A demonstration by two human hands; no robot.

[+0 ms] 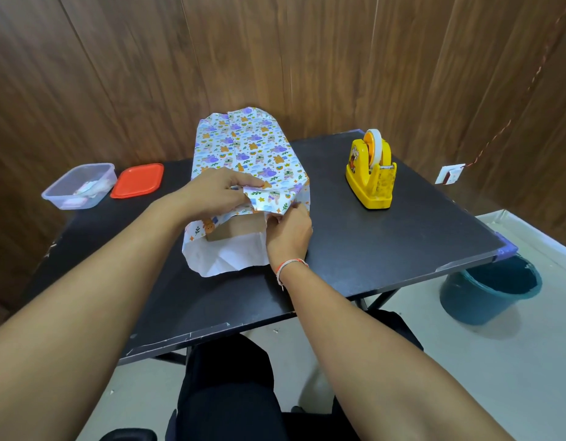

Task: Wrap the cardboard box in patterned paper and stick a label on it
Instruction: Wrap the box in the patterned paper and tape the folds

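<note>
Covering most of cardboard box (235,231), patterned paper (246,148) leaves only box's near end face showing; box sits mid table (386,246). Left hand (211,194) on box's near top edge, fingers and thumb pinching folded paper flap. Right hand (289,232) at box's near right corner, fingertips pinching paper edge; fingers mostly hidden behind hand's back. Right of box: yellow tape dispenser (372,173). Left of box: red lid (137,180), then clear container (79,186), contents hard to make out. Label not identifiable
</note>
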